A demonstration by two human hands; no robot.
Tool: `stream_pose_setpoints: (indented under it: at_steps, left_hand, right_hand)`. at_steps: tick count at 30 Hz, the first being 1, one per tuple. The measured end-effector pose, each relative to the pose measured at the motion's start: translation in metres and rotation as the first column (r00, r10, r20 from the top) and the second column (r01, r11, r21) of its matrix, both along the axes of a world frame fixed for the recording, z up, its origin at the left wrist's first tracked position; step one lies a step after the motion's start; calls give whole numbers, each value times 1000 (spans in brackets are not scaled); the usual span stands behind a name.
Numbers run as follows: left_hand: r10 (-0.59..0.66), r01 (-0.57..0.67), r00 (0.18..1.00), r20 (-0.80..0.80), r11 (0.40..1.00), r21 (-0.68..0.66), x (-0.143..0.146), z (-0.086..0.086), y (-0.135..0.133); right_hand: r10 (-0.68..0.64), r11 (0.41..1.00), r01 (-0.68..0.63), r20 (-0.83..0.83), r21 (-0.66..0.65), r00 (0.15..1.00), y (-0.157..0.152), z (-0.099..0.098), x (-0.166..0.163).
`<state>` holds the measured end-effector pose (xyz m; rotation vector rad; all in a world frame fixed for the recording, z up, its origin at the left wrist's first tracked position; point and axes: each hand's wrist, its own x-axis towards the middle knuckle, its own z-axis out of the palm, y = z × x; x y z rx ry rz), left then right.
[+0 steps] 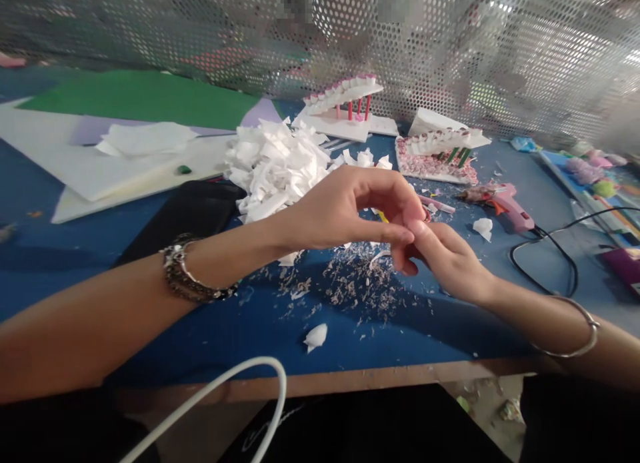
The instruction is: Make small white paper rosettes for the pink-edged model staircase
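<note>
My left hand (340, 206) and my right hand (447, 260) meet above the blue table, their thumbs and fingertips pressed together. Whatever sits between the fingertips is too small or too hidden to make out. Below them lies a scatter of tiny pale shavings (363, 283). Just behind my left hand rises a heap of torn white paper pieces (275, 160). One loose white scrap (316, 337) rests close to the table's front edge, and another white piece (483, 228) lies right of my right hand.
A pink glue gun (513, 206) with a black cord (575, 270) lies at right. Two small white models on posts, one pink-edged (345, 93), one red-speckled (435, 163), stand behind. Left are a black case (193, 206), white boards (75, 163) and a green sheet (150, 96). A white cable (225, 370) loops in front.
</note>
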<state>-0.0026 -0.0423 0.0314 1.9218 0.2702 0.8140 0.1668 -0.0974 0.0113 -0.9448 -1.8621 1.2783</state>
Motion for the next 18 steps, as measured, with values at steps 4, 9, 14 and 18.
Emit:
stream_pose_setpoints:
  at_steps: [4, 9, 14, 18]
  left_hand:
    - [13, -13, 997, 79, 1000, -8, 1, 0, -5]
    - [105, -100, 986, 130, 994, -38, 6, 2, -15]
    - [238, -241, 969, 58, 970, 41, 5, 10, -23]
    - [254, -257, 966, 52, 965, 53, 5, 12, -29]
  right_hand:
    - [-121, 984, 111, 61, 142, 991, -6, 10, -1]
    - [-229, 939, 190, 108, 286, 968, -7, 15, 0]
    - [-330, 872, 226, 180, 434, 927, -9, 19, 0]
    - [-356, 833, 199, 225, 516, 907, -11, 24, -1]
